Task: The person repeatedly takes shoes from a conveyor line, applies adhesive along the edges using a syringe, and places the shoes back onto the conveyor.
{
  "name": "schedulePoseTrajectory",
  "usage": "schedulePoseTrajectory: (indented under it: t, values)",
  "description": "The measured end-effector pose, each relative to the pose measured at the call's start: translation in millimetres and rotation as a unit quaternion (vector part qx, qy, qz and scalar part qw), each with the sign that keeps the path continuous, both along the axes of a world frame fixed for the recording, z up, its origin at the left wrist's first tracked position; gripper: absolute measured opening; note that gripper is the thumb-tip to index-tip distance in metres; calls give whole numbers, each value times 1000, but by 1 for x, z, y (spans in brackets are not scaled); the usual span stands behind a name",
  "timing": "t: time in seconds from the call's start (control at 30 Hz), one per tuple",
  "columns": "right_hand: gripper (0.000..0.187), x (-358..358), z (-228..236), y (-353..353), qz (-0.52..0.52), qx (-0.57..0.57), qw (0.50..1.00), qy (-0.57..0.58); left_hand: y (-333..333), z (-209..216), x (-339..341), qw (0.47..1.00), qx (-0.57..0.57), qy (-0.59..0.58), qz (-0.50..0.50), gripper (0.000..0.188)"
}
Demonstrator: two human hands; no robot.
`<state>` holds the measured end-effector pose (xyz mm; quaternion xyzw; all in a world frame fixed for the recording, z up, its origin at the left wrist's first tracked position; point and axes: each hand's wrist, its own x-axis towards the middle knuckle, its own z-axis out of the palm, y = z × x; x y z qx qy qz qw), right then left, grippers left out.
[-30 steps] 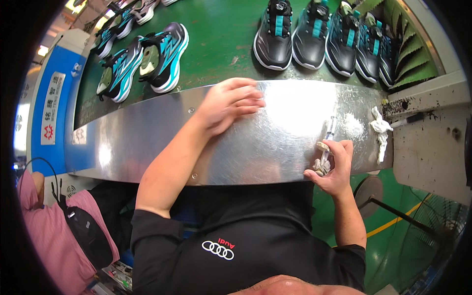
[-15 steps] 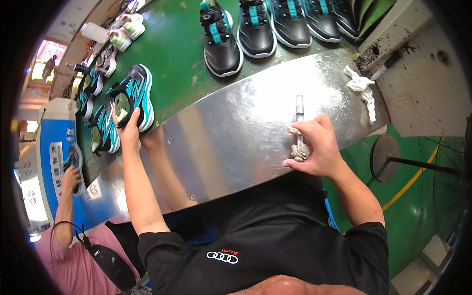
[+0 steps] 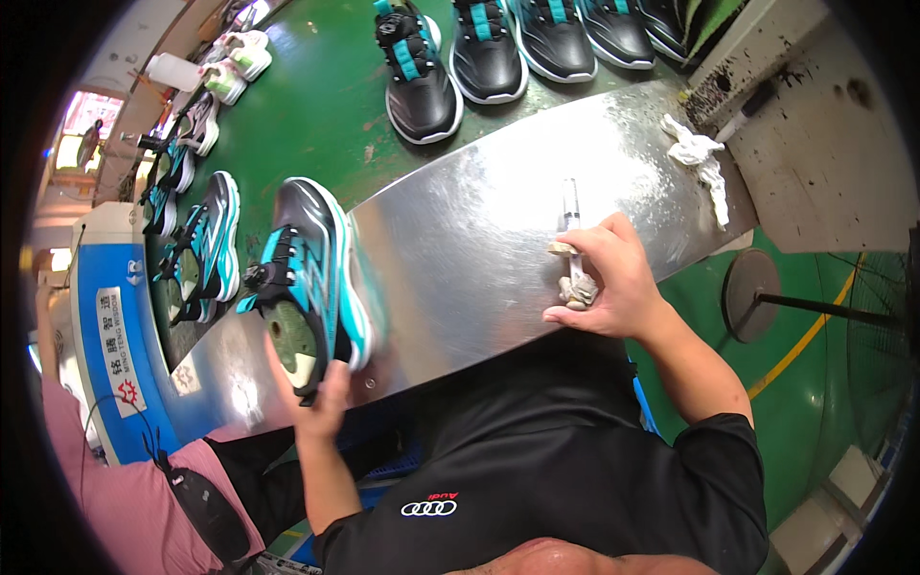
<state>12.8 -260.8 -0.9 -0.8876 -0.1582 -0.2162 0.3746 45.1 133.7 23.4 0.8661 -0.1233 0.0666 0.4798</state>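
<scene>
My left hand grips a black and turquoise sneaker by its heel, fingers at the green-lined opening. The shoe is held over the steel strip, toe pointing away from me, its white and turquoise sole edge facing right. My right hand is closed round a clear syringe pointing away from me over the steel. A whitish, crusted lump covers the syringe's near end, between thumb and fingers. Another turquoise and black sneaker lies left of the held one.
Several black sneakers stand in a row along the far side of the green table. A crumpled white rag lies on the steel strip at right, beside a grimy upright panel. A person in a pink shirt is close on my left.
My left hand has lifted the sneaker off the group at left and brought it right and nearer to me. My right hand keeps its hold on the syringe, almost unmoved.
</scene>
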Motion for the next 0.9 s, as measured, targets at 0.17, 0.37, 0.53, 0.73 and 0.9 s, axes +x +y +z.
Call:
schedulePoseTrajectory:
  t: [0.17,0.37,0.53,0.73,0.9]
  values:
    - [67,-9,2,0,-32,63,995,66,10,4,12,933,-325,145,-45,78]
    - [71,-36,1,-21,-80,173,974,125,33,-17,135,945,-269,170,71,41]
    - [75,-44,8,-25,-118,287,935,173,27,-24,199,960,-138,245,-8,35]
    - [76,-55,20,-18,-82,204,959,180,-10,4,180,940,-208,268,-18,36]
    - [89,-54,40,-11,-59,273,941,193,-71,39,145,910,-363,168,-109,45]
